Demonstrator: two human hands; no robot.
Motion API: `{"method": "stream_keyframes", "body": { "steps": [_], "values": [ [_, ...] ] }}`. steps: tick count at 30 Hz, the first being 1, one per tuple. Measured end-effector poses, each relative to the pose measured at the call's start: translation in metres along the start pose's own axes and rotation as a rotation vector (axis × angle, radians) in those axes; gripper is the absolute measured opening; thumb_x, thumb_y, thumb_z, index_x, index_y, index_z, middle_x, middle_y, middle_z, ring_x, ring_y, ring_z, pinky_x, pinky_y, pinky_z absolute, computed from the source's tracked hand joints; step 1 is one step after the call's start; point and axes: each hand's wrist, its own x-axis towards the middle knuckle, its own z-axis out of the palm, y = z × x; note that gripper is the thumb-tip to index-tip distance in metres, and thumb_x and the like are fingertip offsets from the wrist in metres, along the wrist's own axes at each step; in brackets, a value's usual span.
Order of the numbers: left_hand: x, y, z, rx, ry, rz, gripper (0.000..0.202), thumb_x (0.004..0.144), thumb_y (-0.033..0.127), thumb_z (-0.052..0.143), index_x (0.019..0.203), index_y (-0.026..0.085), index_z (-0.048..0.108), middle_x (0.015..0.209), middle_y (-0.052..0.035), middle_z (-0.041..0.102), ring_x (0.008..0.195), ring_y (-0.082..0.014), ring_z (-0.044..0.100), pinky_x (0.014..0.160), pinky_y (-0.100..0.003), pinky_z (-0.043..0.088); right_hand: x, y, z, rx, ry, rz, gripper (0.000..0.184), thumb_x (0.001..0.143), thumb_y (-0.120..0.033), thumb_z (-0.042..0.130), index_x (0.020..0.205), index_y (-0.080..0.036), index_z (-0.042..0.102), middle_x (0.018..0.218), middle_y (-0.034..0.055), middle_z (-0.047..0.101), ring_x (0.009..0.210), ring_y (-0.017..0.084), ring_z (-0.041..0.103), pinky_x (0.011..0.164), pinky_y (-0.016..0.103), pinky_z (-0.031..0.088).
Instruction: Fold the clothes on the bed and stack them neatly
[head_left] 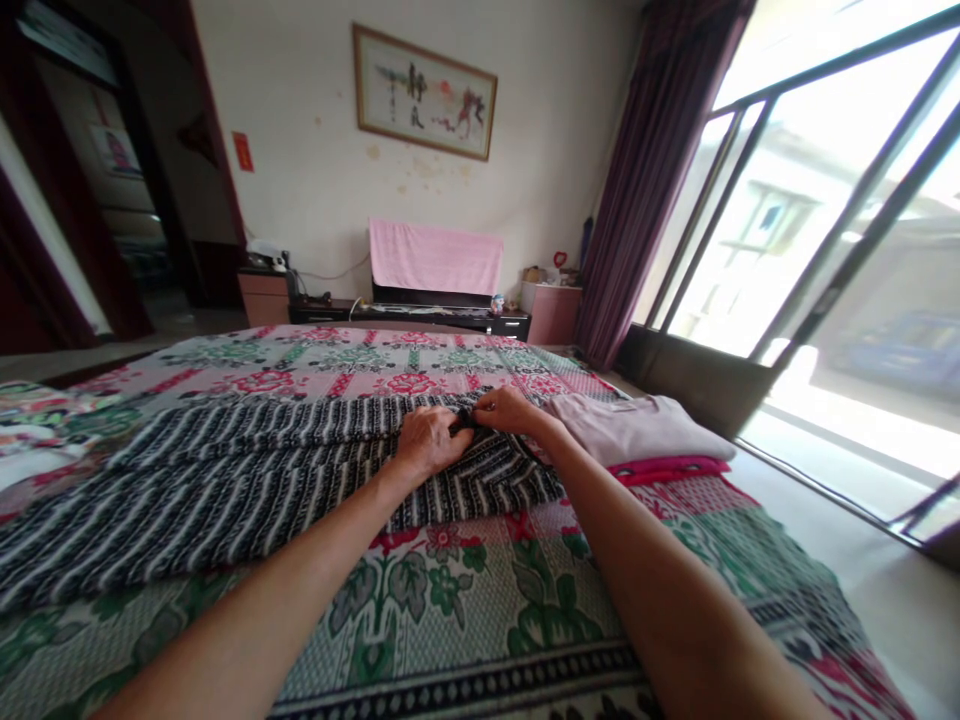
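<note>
A black-and-white striped knit garment [225, 490] lies stretched across the bed, its long part running off to the left. Near its right end my left hand [433, 440] is closed on the fabric, thumb pointing right. My right hand [506, 410] pinches a dark bit of the same garment just beside it, and the fingertips of both hands nearly meet. What exactly sits between the fingertips is partly hidden. To the right of the garment rests a folded pale pink garment [645, 428] on top of a folded bright red-pink one [675, 468].
Under everything spreads a flowered bedcover [450, 600] in green, pink and grey. More patterned cloth [45, 430] lies at the left edge. Beyond the bed stand a low black cabinet [442, 318] and a pink towel [435, 258] draped over a screen-like object. Glass doors [795, 200] are at right.
</note>
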Motion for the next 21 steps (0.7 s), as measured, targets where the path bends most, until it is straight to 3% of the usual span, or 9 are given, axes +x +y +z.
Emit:
{"method": "stream_keyframes", "body": {
  "steps": [3,8,10,14,17,21],
  "values": [
    [-0.002,0.004,-0.001,0.000,0.004,0.001,0.043,0.077,0.057,0.053,0.084,0.019,0.070,0.091,-0.0084,0.069,0.093,-0.0241,0.059,0.079,-0.033,0.040,0.000,-0.001,0.001,0.002,0.018,0.048,0.024,0.075,-0.028,0.053,0.066,-0.013,0.069,0.056,-0.0035,0.055,0.056,0.008,0.045,0.054,0.020,0.030],
    [0.001,0.005,-0.004,-0.083,-0.010,-0.114,0.038,0.086,0.044,0.043,0.077,0.020,0.072,0.084,-0.0069,0.071,0.083,-0.0193,0.062,0.071,-0.028,0.037,0.001,0.004,-0.008,-0.003,0.079,0.089,0.023,0.074,-0.028,0.057,0.084,-0.015,0.073,0.074,-0.0004,0.067,0.068,0.011,0.055,0.060,0.019,0.038],
    [0.005,0.003,-0.005,-0.189,-0.037,-0.209,0.040,0.087,0.044,0.042,0.077,0.021,0.072,0.080,-0.0055,0.071,0.077,-0.0172,0.062,0.064,-0.025,0.035,-0.001,0.007,-0.014,-0.060,0.066,0.199,0.021,0.072,-0.024,0.058,0.082,-0.014,0.073,0.072,0.0009,0.068,0.066,0.011,0.056,0.059,0.019,0.038],
    [0.012,0.000,-0.008,-0.295,-0.022,-0.294,0.040,0.087,0.044,0.043,0.074,0.020,0.072,0.073,-0.0050,0.070,0.068,-0.0149,0.059,0.059,-0.025,0.031,-0.008,0.010,-0.022,-0.128,-0.115,0.456,0.021,0.074,-0.026,0.057,0.068,-0.013,0.072,0.055,0.0031,0.063,0.050,0.011,0.053,0.051,0.020,0.038],
    [0.013,-0.001,-0.010,-0.288,0.037,-0.322,0.042,0.088,0.044,0.042,0.071,0.018,0.071,0.068,-0.0051,0.068,0.063,-0.0139,0.055,0.059,-0.025,0.029,-0.010,0.007,-0.020,-0.106,-0.140,0.474,0.032,0.080,-0.035,0.052,0.064,-0.014,0.070,0.056,0.0050,0.064,0.047,0.011,0.053,0.049,0.021,0.039],
    [0.015,-0.002,-0.013,-0.280,0.077,-0.338,0.040,0.087,0.042,0.043,0.069,0.018,0.070,0.066,-0.0044,0.066,0.061,-0.0134,0.053,0.058,-0.025,0.027,-0.003,0.001,-0.009,-0.137,-0.101,0.444,0.044,0.085,-0.045,0.045,0.071,-0.014,0.073,0.062,0.0078,0.067,0.058,0.016,0.060,0.056,0.022,0.043]
  ]
}}
